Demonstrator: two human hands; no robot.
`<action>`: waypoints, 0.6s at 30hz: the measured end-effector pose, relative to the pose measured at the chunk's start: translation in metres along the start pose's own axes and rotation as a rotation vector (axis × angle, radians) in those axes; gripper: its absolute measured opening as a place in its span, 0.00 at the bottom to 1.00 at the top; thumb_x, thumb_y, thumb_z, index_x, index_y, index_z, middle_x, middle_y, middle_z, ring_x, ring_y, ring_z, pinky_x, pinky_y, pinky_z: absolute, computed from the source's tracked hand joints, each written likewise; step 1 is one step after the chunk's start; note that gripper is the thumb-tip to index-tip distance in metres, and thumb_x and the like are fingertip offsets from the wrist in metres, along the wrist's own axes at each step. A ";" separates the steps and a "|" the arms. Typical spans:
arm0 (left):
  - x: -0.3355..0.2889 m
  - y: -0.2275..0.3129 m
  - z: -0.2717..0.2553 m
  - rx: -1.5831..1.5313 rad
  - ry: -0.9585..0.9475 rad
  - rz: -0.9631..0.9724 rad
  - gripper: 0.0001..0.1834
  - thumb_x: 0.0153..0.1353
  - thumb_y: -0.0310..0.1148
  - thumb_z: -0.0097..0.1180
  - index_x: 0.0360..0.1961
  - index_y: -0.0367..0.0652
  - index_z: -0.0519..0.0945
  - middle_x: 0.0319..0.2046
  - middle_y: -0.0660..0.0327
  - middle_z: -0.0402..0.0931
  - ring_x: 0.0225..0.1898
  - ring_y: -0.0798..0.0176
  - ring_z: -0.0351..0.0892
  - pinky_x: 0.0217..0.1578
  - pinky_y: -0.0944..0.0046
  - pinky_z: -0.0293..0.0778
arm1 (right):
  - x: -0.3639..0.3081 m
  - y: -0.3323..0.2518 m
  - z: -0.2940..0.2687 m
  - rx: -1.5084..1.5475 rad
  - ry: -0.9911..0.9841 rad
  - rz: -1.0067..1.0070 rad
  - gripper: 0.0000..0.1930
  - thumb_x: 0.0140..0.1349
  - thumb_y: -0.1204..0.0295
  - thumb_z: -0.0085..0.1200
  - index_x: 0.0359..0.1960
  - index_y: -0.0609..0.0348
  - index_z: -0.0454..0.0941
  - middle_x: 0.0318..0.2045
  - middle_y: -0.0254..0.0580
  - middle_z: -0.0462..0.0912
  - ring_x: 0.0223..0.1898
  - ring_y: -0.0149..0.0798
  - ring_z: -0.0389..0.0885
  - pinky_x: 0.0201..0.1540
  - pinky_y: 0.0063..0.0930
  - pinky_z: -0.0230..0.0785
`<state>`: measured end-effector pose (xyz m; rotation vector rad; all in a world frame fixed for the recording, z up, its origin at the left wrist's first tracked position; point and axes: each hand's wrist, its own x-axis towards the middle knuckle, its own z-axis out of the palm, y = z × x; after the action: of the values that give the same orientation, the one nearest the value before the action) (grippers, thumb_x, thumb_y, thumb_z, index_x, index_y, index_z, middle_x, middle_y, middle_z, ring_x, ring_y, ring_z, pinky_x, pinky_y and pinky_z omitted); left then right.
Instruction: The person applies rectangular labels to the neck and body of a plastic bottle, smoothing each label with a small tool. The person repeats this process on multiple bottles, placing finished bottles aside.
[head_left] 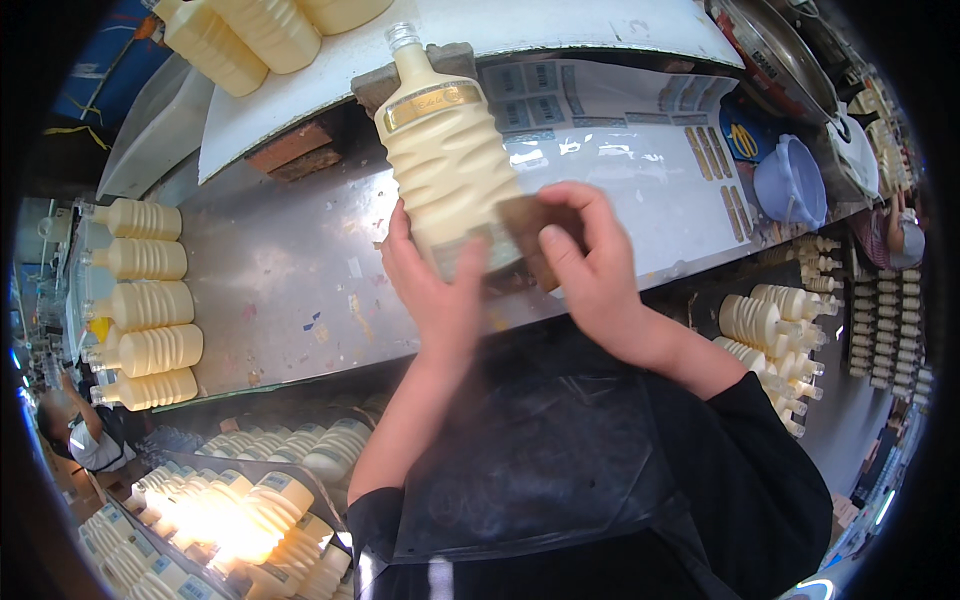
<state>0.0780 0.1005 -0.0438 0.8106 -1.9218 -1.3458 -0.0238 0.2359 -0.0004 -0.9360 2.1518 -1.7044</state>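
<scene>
A cream bottle [450,165] with wavy ridges and a clear glass neck lies tilted, neck away from me, its upper part against a rough brown block [455,60]. It bears a gold label [432,105] near its shoulder and a pale label [460,252] near its base. My left hand [435,305] is wrapped round the base, its blurred thumb on the pale label. My right hand [595,270] pinches a flat brown piece [528,235], held against or close beside the bottle's lower right side. Whether it touches is unclear, and its material cannot be made out.
Right of the bottle lie a label sheet [530,95], gold label strips [708,152], yellow-handled scissors [743,140] and a lilac bucket [790,182]. Cream bottles [145,305] line the metal table's left end; more fill boxes [250,510] below. A person [95,440] is at far left.
</scene>
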 end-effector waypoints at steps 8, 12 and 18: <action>-0.003 -0.020 -0.004 -0.149 -0.026 0.040 0.37 0.73 0.42 0.48 0.76 0.35 0.57 0.66 0.47 0.61 0.70 0.49 0.60 0.72 0.51 0.52 | -0.001 0.040 0.007 0.002 0.150 0.024 0.17 0.69 0.77 0.49 0.59 0.66 0.69 0.54 0.52 0.76 0.59 0.48 0.75 0.64 0.38 0.66; -0.002 -0.024 -0.008 -0.301 -0.073 -0.010 0.36 0.74 0.41 0.46 0.77 0.35 0.56 0.68 0.48 0.60 0.71 0.51 0.59 0.73 0.52 0.52 | 0.002 0.041 0.004 0.037 0.155 -0.004 0.18 0.70 0.76 0.51 0.60 0.66 0.69 0.55 0.51 0.77 0.58 0.46 0.77 0.63 0.36 0.67; -0.005 -0.020 -0.020 -0.120 -0.146 0.140 0.42 0.66 0.41 0.58 0.76 0.35 0.58 0.68 0.48 0.60 0.69 0.51 0.62 0.71 0.52 0.57 | 0.003 0.022 0.001 -0.015 0.039 -0.109 0.17 0.70 0.74 0.54 0.59 0.61 0.72 0.51 0.50 0.81 0.53 0.44 0.82 0.57 0.35 0.73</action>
<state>0.0987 0.0876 -0.0579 0.5232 -1.9477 -1.4518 -0.0323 0.2359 -0.0207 -1.0504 2.1781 -1.7718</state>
